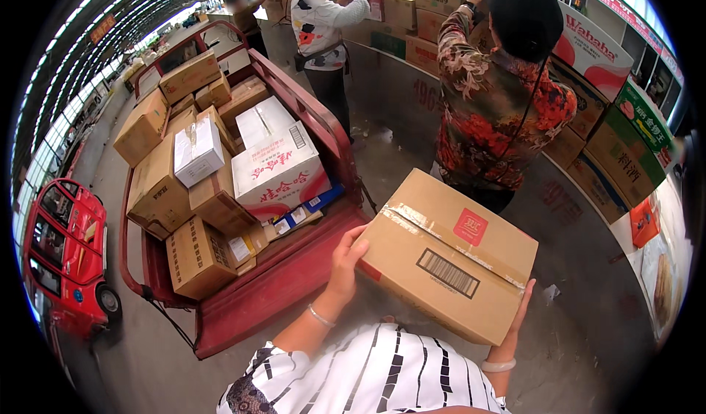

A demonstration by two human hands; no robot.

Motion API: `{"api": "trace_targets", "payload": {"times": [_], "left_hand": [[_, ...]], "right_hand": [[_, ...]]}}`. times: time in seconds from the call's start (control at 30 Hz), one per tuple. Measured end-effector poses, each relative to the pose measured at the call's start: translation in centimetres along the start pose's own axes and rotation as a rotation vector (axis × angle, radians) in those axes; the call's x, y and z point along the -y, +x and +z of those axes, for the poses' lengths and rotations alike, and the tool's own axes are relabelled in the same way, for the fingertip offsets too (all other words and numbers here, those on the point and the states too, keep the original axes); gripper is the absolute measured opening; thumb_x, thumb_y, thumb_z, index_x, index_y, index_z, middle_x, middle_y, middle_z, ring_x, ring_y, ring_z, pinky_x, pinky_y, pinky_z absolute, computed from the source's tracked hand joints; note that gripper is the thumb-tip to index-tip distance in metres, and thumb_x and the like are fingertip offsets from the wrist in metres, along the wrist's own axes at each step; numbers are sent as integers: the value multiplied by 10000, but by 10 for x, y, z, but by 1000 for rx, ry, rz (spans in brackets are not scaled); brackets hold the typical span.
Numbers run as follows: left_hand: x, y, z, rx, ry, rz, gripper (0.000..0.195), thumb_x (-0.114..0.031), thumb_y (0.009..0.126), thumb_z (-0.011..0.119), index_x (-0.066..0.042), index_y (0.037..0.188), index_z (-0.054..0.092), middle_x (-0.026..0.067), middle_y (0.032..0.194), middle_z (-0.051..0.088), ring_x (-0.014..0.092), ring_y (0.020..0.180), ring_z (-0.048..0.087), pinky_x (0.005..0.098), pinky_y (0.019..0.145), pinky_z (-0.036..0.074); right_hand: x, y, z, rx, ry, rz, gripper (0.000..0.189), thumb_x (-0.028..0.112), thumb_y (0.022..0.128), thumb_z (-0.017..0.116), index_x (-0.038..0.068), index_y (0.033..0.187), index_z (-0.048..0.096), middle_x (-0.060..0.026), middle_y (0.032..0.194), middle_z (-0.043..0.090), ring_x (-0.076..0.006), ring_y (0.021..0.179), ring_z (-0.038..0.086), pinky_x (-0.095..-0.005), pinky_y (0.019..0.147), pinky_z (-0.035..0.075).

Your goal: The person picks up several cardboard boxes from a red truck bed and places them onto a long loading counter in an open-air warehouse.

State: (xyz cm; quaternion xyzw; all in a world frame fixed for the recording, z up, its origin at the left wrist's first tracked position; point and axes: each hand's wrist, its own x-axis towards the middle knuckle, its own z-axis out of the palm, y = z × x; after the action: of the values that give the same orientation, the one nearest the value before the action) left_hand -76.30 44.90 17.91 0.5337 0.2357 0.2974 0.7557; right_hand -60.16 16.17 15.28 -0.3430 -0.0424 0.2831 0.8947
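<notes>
A taped brown cardboard box (386, 254) is held level in front of my body, with a barcode and a red square mark on its top. My left hand (348, 259) grips its left end, thumb up on the edge. At the opposite end, my right hand (521, 309) presses against the side, partly hidden by the box. Left of me stands a red cargo tricycle bed (259, 298), its tail panel lowered. Stacked inside are several brown cartons (160, 190), a small white box (198, 152) and a white-and-red Wahaha carton (281, 177).
Close ahead, a person in a floral shirt (496, 110) faces a long counter (397, 77) stacked with cartons (436, 25). Another person in a white patterned top (325, 22) stands farther along it. A red enclosed vehicle (66, 254) is at far left. Litter (550, 292) lies on the floor.
</notes>
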Motion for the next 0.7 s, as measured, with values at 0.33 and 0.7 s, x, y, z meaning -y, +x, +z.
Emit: {"api": "trace_targets", "payload": {"times": [0.33,0.7], "left_hand": [[-5,21,-11,-70,-59,-12,476,-312,854,556,-65,1253,473,74,1146,566,152,1034,571,278,819,503],[-5,16,10,-99,-85,3,440,-245,881,547,-25,1259,496,89,1242,544,153,1134,505,288,980,372]], "right_hand": [[-8,48,17,62,-25,75,625,549,967,308,52,1321,441,-79,1272,518,-194,1120,520,-316,939,436],[-2,62,3,89,-7,72,644,543,977,264,63,1397,349,-86,1369,433,-226,1209,456,-342,1003,386]]}}
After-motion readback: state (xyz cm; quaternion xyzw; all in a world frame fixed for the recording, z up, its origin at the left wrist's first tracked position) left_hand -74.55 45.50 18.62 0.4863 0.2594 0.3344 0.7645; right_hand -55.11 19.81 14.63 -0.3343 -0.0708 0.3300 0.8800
